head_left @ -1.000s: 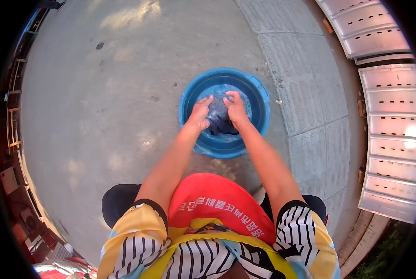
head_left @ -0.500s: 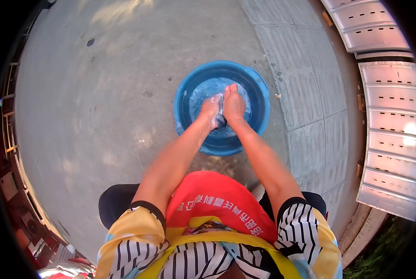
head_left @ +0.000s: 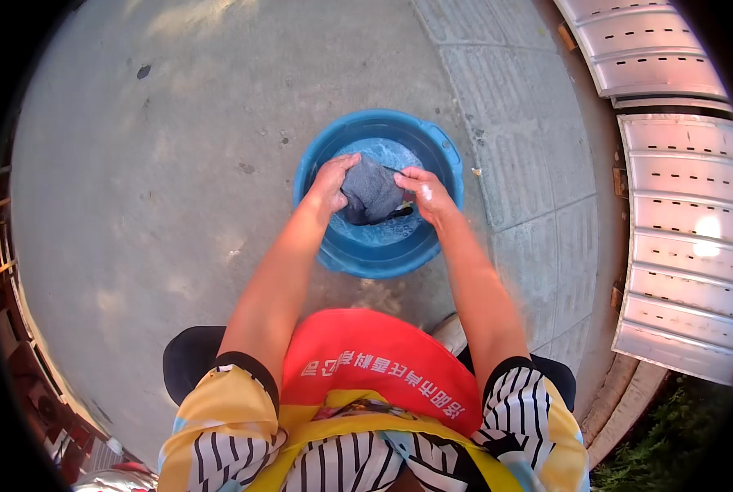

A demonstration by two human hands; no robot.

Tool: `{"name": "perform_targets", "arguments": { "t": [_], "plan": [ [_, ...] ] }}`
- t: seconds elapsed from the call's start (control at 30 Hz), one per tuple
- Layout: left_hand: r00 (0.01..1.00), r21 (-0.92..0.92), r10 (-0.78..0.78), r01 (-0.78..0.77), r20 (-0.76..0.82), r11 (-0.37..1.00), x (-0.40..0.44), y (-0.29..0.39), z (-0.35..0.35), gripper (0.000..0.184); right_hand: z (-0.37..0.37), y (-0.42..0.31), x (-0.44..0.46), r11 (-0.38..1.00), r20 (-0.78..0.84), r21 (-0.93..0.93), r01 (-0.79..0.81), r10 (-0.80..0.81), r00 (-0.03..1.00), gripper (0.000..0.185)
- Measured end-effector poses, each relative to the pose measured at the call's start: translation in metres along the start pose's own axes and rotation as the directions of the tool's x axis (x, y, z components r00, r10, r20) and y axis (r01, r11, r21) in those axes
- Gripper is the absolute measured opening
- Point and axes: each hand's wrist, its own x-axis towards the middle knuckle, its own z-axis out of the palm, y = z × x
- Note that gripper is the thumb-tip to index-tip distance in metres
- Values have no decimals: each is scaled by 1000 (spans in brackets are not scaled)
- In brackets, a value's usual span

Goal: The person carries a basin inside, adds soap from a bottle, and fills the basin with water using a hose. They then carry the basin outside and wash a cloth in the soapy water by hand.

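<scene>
A dark grey-blue cloth (head_left: 370, 190) is spread between my two hands over a round blue basin (head_left: 378, 266) that holds soapy water (head_left: 395, 150). My left hand (head_left: 331, 182) grips the cloth's left side, fingers at its upper left edge. On the other side, my right hand (head_left: 424, 189) pinches the upper right edge, and white suds cling to the back of this hand. A black strip of the cloth hangs at its lower edge, just above or in the water.
The basin stands on a concrete floor (head_left: 153, 205). Textured paving slabs (head_left: 526, 164) run along its right. Farther right are pale slotted metal panels (head_left: 682, 238). A red apron or bib (head_left: 383, 353) covers my front.
My hands have moved apart from their position pressed together around the bunched cloth. The cloth is now opened out between them. The whole view has shifted slightly.
</scene>
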Motion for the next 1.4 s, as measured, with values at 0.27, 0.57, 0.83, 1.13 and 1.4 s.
{"name": "perform_targets", "arguments": {
  "t": [0.27,0.57,0.83,1.13,1.4],
  "plan": [
    [918,-16,-88,89,-387,996,25,-58,19,39,99,20,-23,304,-80,-936,178,-677,732,21],
    [988,-203,-29,-1,-149,979,-23,-49,43,30,101,2,-13,291,-88,-941,170,-700,709,17],
    [986,-269,-72,29,-153,963,-18,-49,47,29,64,0,15,357,-213,-930,84,-712,669,14],
    [992,-186,-69,88,102,979,-27,-26,48,38,26,-8,18,596,-369,-801,54,-563,739,33],
    [900,884,110,-436,423,170,7,7,-14,32,10,-49,-29,1000,46,-10,-24,25,999,34]
  ]
}}
